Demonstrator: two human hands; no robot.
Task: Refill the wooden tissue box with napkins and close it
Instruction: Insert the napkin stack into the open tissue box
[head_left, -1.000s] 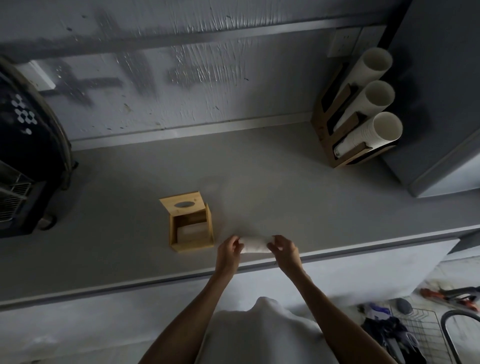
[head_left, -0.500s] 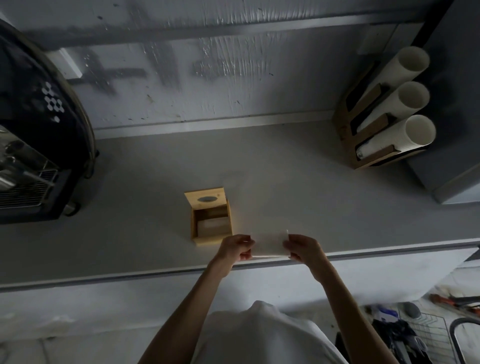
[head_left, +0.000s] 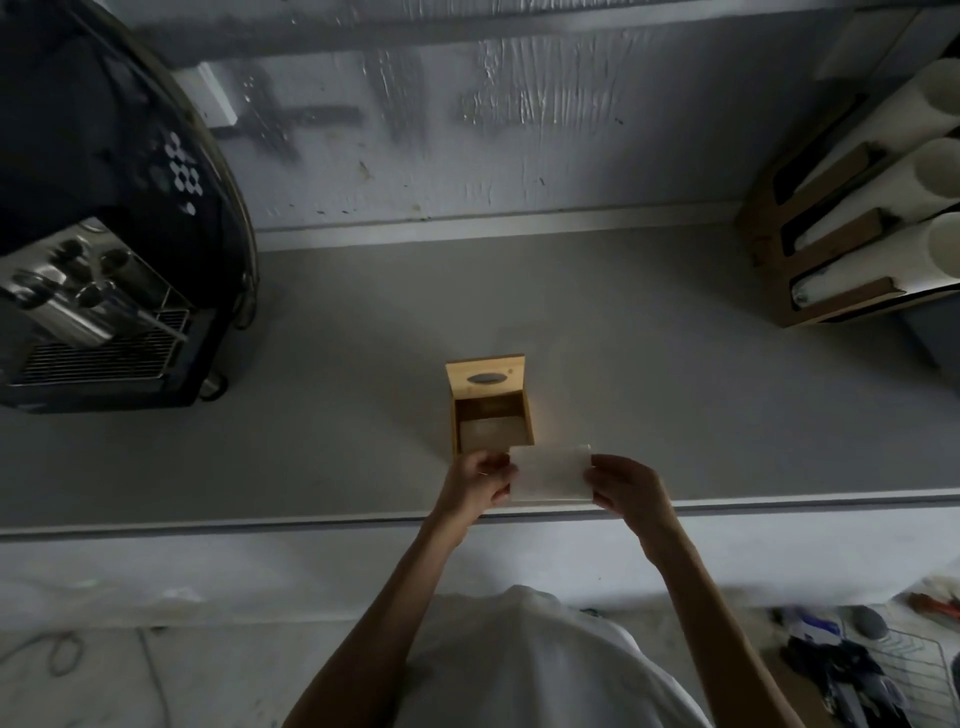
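Note:
A small wooden tissue box stands on the grey counter with its lid flipped up at the back; the lid has an oval slot. A pale layer of napkins lies inside the box. A white stack of napkins is held flat just in front of the box, above the counter's front edge. My left hand grips its left end and my right hand grips its right end.
A black coffee machine with a metal drip grate fills the left side. A wooden holder with three tubes of white cups stands at the back right. The counter's front edge runs across below the hands. A wire rack sits low right.
The napkin stack has been lifted off the counter and turned flat, and both hands have carried it closer to the open box. The camera has shifted left, showing more of the coffee machine.

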